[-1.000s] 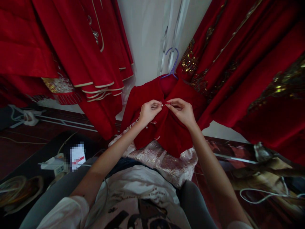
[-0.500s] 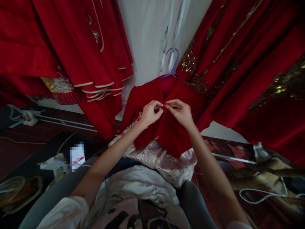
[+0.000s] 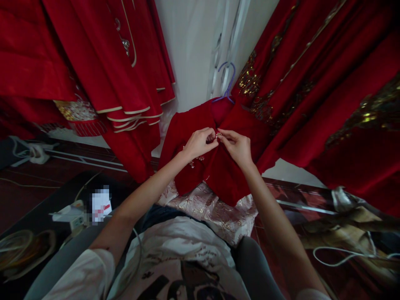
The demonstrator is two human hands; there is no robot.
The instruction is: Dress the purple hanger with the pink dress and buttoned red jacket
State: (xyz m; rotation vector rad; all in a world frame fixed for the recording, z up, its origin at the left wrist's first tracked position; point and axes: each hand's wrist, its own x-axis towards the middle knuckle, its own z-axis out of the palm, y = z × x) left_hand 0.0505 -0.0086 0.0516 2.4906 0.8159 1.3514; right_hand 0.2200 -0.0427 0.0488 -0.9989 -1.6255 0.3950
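Observation:
A red velvet jacket (image 3: 225,175) hangs on a purple hanger (image 3: 227,81) in front of me, over a pale pink patterned skirt (image 3: 215,210). My left hand (image 3: 200,143) and my right hand (image 3: 236,146) meet at the jacket's front opening, just below the collar. Both are closed in a pinch on a small beaded fastening (image 3: 218,135) where the two front edges come together. Beaded trim shows on the jacket under my left hand.
Red embroidered garments hang to the left (image 3: 93,62) and to the right (image 3: 328,83). A white wall (image 3: 190,50) is behind. White cords (image 3: 337,254) lie on the dark floor at the right, and a white power strip (image 3: 67,212) at the left.
Both hands have shifted slightly and drawn closer together at the fastening. My left arm has lifted off the skirt, and the jacket's front edges sit tighter.

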